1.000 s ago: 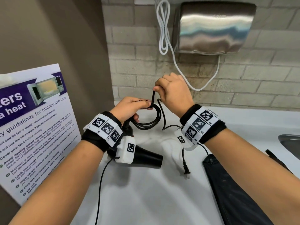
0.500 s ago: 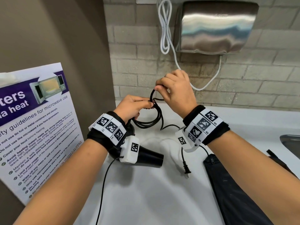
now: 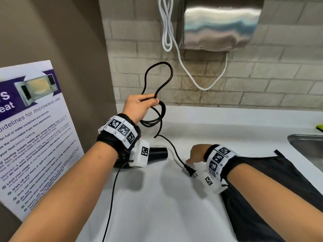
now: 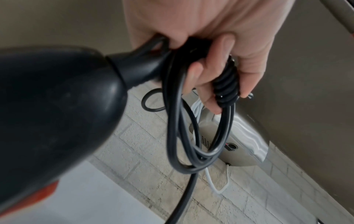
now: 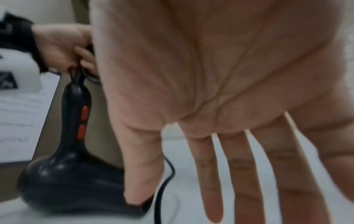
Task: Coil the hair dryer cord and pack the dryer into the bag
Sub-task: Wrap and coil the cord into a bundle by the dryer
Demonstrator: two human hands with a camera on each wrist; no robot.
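Observation:
My left hand grips the gathered loops of the black cord at the top of the hair dryer's handle. One loose loop stands up above the fist. The black hair dryer sits below my left wrist, head down at the counter; in the right wrist view the hair dryer shows orange switches. The cord's free end runs down to the plug lying on the counter. My right hand is low beside the plug, fingers straight, holding nothing. In the left wrist view, my left hand holds the coils. The black bag lies flat under my right forearm.
A steel hand dryer with a white cord hangs on the brick wall behind. A microwave poster leans at the left. A sink and a yellow-green sponge are at the right. The white counter spreads between my arms.
My right hand let go of the cord loop and dropped to the counter beside the plug. My left hand keeps the coils, with one loop now standing above it.

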